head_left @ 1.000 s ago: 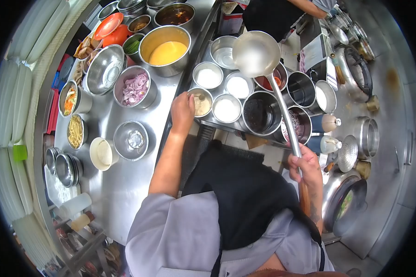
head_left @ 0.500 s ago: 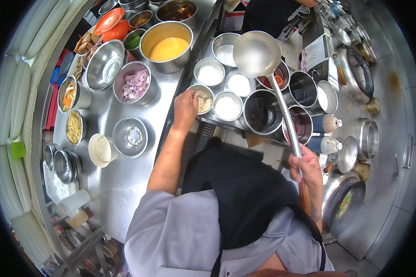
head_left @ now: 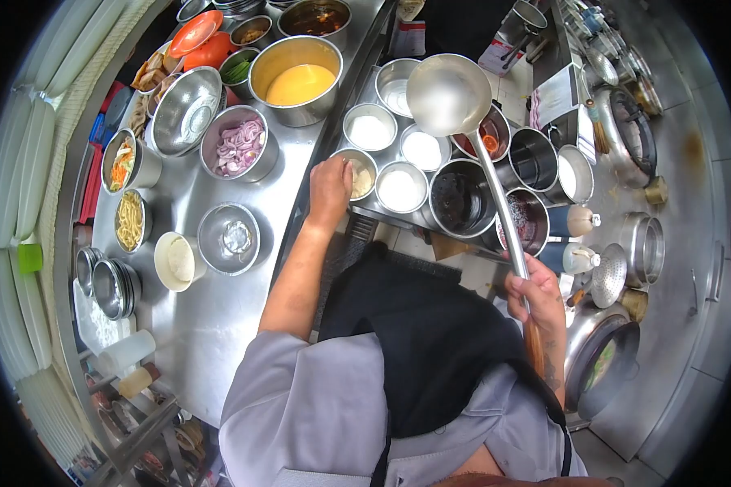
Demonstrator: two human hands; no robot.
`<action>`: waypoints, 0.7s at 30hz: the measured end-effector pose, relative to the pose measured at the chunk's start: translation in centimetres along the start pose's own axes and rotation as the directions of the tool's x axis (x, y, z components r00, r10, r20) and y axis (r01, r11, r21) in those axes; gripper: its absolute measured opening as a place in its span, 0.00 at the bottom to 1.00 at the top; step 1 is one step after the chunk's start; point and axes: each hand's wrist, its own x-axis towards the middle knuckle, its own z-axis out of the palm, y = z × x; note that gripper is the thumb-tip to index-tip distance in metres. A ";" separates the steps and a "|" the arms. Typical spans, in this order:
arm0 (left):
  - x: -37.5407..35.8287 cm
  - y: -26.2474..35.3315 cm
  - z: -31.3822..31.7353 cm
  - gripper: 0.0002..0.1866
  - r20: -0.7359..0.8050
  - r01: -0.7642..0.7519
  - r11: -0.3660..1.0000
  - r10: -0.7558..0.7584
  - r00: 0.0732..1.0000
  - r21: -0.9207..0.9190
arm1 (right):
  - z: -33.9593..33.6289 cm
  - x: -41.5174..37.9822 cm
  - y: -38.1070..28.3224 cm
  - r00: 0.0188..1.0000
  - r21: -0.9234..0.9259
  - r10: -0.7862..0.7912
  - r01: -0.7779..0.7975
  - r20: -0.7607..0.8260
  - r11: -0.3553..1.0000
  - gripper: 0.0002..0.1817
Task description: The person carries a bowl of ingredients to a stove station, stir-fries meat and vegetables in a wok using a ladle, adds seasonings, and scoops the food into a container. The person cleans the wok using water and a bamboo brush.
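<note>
My right hand (head_left: 536,290) is wrapped round the handle of a large metal ladle (head_left: 449,95), whose round bowl hangs over the metal pots. At the edge of a small pot of pale beige seasoning (head_left: 361,180) is my left hand (head_left: 330,188), its fingers closed; what they hold, if anything, is hidden. Pots of white powder (head_left: 401,187) stand beside that one, and a pot of dark liquid (head_left: 461,197) is right of them, below the ladle.
On the steel counter (head_left: 211,333) at left stand a bowl of sliced onions (head_left: 237,148), a pot of yellow liquid (head_left: 299,84), an empty metal bowl (head_left: 228,239) and a cream tub (head_left: 179,261). A lidded wok (head_left: 605,363) is at lower right. Someone in dark clothing (head_left: 460,28) stands at the top.
My left hand has turned slightly at the beige seasoning pot, and its fingers are less visible. The ladle has barely moved. The person at the top has shifted, uncovering a pan.
</note>
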 end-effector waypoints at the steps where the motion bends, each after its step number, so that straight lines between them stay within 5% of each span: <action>1: 0.0 0.0 0.0 0.03 0.003 0.008 1.000 -0.008 1.000 -0.008 | 0.0 0.0 0.0 1.000 0.000 0.000 0.000 0.000 1.000 0.23; 17: -0.7 -1.6 -0.3 0.07 -0.005 0.219 0.966 -0.222 0.975 -0.140 | 0.0 -0.2 0.4 1.000 0.009 -0.002 0.002 0.019 1.000 0.23; 21: -1.9 -4.9 0.4 0.07 0.013 0.365 0.903 -0.372 0.928 -0.228 | -0.1 -0.3 0.5 0.999 0.001 0.001 -0.001 0.037 1.000 0.24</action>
